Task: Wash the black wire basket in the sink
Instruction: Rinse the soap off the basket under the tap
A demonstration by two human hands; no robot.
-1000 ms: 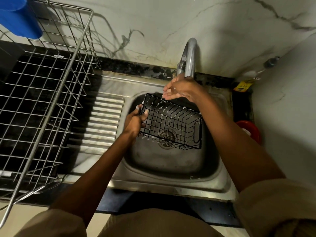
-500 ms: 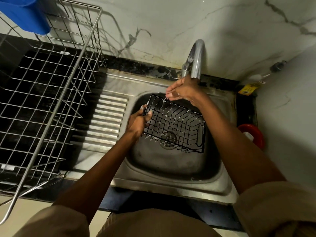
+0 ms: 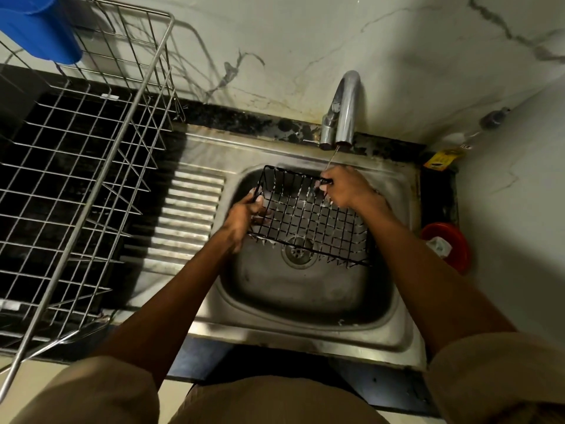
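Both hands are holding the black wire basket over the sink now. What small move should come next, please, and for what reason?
Probably shift the black wire basket so another part passes under the thin stream from the tap. The left hand grips its left edge and the right hand its far rim, where the water now lands; the near side sits away from it.

The basket (image 3: 308, 221) is black wire in a square grid. The sink (image 3: 305, 301) is dull steel, ribbed at nine o'clock. The rack (image 3: 85, 166) is silver wire; the cup (image 3: 39, 29) blue. The wall (image 3: 305, 41) is white with grey veins. The bowl (image 3: 452, 240) at three o'clock is red. Sleeves (image 3: 91, 396) are tan.
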